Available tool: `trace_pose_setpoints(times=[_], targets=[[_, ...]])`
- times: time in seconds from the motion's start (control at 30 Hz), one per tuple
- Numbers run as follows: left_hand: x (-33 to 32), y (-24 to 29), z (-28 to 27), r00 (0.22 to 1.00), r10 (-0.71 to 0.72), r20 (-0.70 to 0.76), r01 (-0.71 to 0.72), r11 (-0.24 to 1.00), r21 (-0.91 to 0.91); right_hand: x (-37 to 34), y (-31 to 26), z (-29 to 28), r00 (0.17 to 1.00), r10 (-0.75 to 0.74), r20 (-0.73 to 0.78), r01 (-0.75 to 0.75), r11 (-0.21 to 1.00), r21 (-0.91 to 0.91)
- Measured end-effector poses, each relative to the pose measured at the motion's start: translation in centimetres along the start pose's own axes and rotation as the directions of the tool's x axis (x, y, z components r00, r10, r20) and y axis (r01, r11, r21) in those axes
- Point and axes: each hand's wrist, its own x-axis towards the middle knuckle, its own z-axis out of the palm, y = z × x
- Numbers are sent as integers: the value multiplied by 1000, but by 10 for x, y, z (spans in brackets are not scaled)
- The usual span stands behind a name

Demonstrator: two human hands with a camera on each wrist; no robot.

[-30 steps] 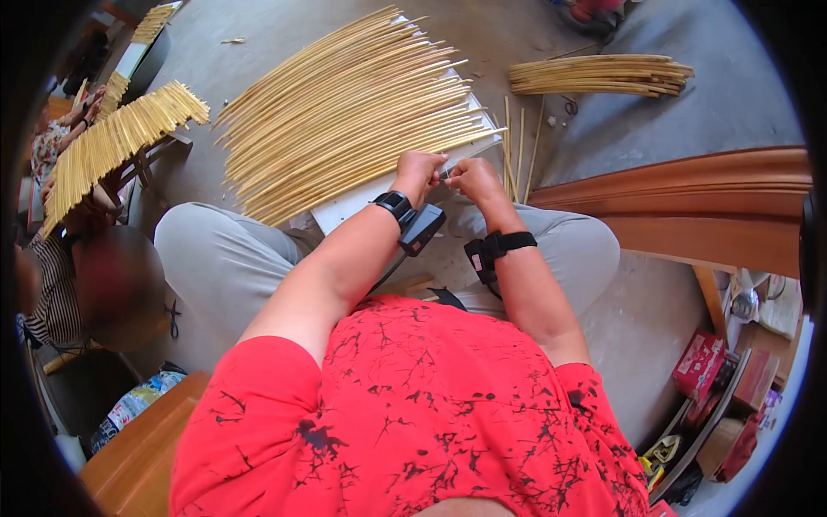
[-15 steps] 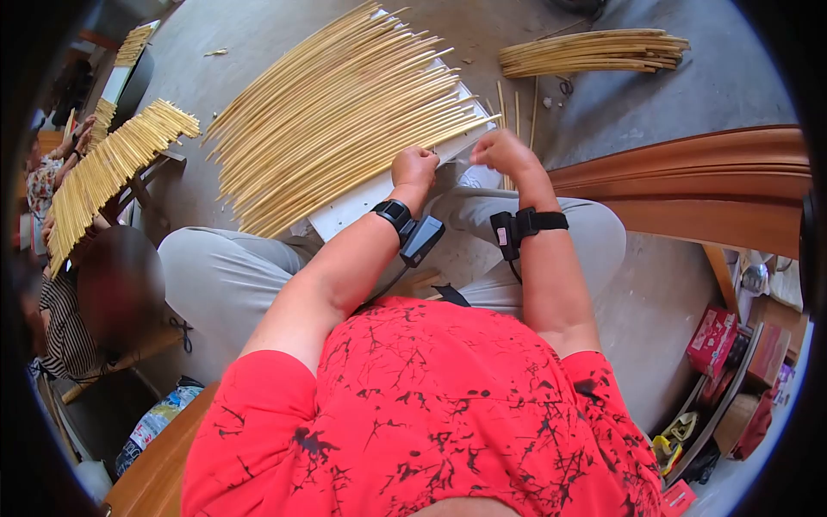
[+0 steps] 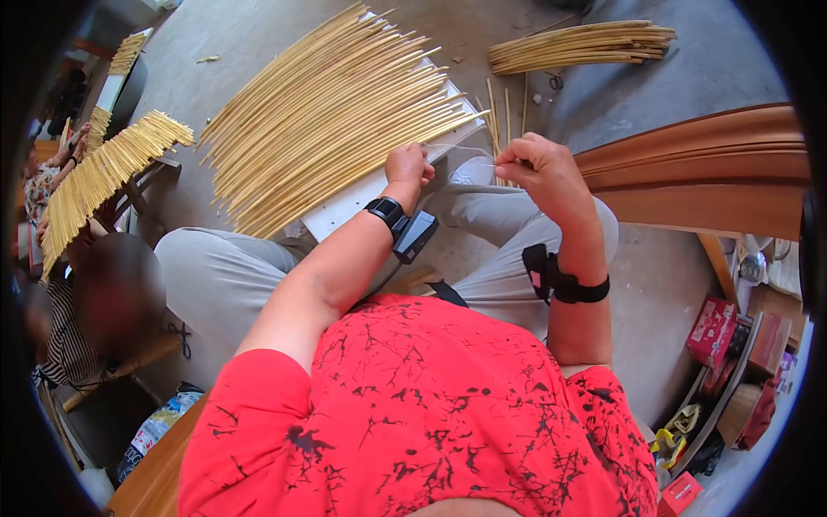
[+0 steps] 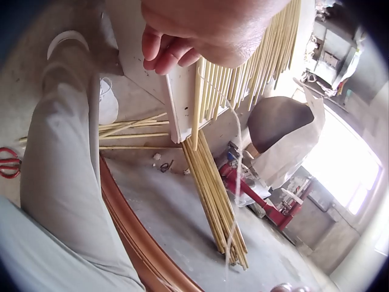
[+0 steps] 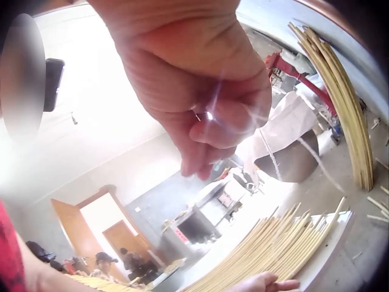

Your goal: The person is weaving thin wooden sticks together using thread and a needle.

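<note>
In the head view my right hand (image 3: 547,172) is raised over the right knee and pinches a white thread (image 3: 469,149). A small bright glint shows among its curled fingers in the right wrist view. The thread runs back to the front stalk (image 4: 197,103) of a row of slim straw-coloured stalks (image 3: 323,121), as the left wrist view shows. My left hand (image 3: 407,166) is at the near edge of the white board (image 3: 357,202) under the row. Its fingers (image 4: 176,52) are loosely bent by the board's corner, with nothing visible held in them.
A bundle of stalks (image 3: 581,46) lies on the floor beyond the board, with a few loose ones nearer. A curved brown wooden piece (image 3: 698,172) stands at the right. Left of me, people sit around another stalk mat (image 3: 108,185). Boxes (image 3: 713,332) fill the lower right.
My right hand has moved away from the left, rightward and towards me, drawing out the thread between them. The left hand has stayed by the board's edge.
</note>
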Motion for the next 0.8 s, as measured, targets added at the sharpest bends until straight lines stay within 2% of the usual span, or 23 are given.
trace_pose_setpoints(times=[0.03, 0.07, 0.1, 0.13, 0.2, 0.23, 0.3, 0.37, 0.4, 0.5, 0.57, 0.63, 0.7, 0.73, 0.77, 0.8], targets=[[1, 2, 1, 997, -78, 12, 78, 991, -111, -3, -5, 3, 1000, -4, -6, 4, 1000, 1], [2, 4, 0, 988, -152, 32, 156, 963, -218, -8, -10, 6, 989, 131, 71, -146, 948, 283], [3, 4, -1, 989, -146, 31, 150, 965, -215, -14, -13, 10, 955, 233, 185, -296, 796, 528], [2, 6, -1, 987, -146, 68, 156, 970, -186, -21, -13, 14, 957, 230, 179, -291, 796, 531], [3, 9, -2, 984, -143, 106, 159, 975, -153, -38, -9, 28, 918, 231, 323, -386, 708, 592], [4, 9, -2, 988, -136, 67, 143, 983, -118, -46, -7, 34, 919, 231, 318, -383, 708, 593], [1, 10, 2, 991, -128, 32, 130, 988, -83, -62, -4, 44, 882, 215, 419, -438, 702, 562], [-10, 14, 5, 999, -6, -33, 7, 999, 47, -75, -2, 55, 883, 227, 412, -443, 693, 569], [-8, 12, 5, 999, -4, -34, 5, 999, 47, -78, 0, 60, 884, 232, 405, -445, 684, 579], [-4, 5, 3, 999, 23, -32, -16, 976, 219, -81, 2, 64, 871, 239, 430, -471, 658, 588], [-8, -1, 4, 996, 52, -75, -37, 980, 196, -80, 0, 64, 861, 248, 445, -491, 638, 594], [-5, -8, 1, 990, 81, -117, -59, 983, 176, -67, -4, 60, 870, 301, 390, -482, 683, 549], [5, -17, -3, 980, 194, -35, -169, 919, 357, -37, -2, 62, 945, 261, 199, -325, 826, 461], [6, -19, -4, 981, 193, -32, -168, 917, 361, -19, 5, 67, 975, 201, 94, -222, 891, 396], [7, -19, -5, 959, 283, -28, -226, 817, 531, 1, 13, 74, 992, 127, -8, -118, 943, 313], [8, -18, -5, 930, 369, -8, -265, 683, 680, 20, 21, 82, 995, 100, -22, -93, 972, 215]])
